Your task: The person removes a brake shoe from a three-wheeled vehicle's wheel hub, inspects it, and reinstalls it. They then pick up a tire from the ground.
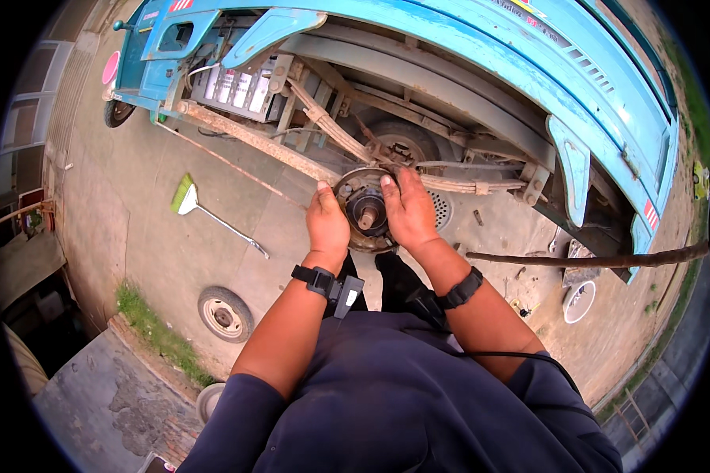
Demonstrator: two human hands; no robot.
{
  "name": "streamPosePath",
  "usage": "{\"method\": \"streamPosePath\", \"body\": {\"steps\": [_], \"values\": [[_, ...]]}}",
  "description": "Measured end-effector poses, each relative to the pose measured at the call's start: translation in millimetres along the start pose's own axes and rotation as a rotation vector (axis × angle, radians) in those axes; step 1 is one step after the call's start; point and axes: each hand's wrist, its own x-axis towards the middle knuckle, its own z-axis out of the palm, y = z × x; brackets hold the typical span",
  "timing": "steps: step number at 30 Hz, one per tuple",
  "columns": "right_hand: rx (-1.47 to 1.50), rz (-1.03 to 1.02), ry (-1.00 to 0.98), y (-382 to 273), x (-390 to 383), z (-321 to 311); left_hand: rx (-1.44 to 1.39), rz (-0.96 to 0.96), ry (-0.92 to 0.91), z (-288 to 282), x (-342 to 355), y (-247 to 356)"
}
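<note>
A rusty round brake hub assembly (364,206) with a dark centre spindle sits on the axle under a raised blue truck body (481,47). My left hand (326,221) grips the hub's left rim, thumb up at its top edge. On the hub's right side lies my right hand (408,210), fingers spread over the backplate and thumb near the top. Both wrists wear black bands, the left one with a small device clipped on. Leaf springs (331,126) run up to the left behind the hub.
A removed wheel (225,314) lies flat on the concrete at the lower left. A green-headed broom (205,209) lies further left. A long wooden pole (592,258) props the truck at the right, beside a white bowl (579,301). A grass strip and stone slabs edge the lower left.
</note>
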Motion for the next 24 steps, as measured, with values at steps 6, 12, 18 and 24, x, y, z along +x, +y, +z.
{"method": "streamPosePath", "body": {"steps": [6, 12, 18, 24], "values": [[0.013, 0.083, -0.001, 2, 0, 2, 0.115, 0.053, 0.014, -1, 3, -7], [0.114, 0.112, -0.05, 1, 1, -3, 0.114, 0.052, -0.05, -4, 0, 4], [0.155, 0.06, -0.022, 6, 3, -1, -0.411, -0.214, -0.215, -14, 12, -1], [0.117, 0.164, -0.141, 6, 2, -13, -0.459, -0.297, -0.131, -1, 11, 7]]}}
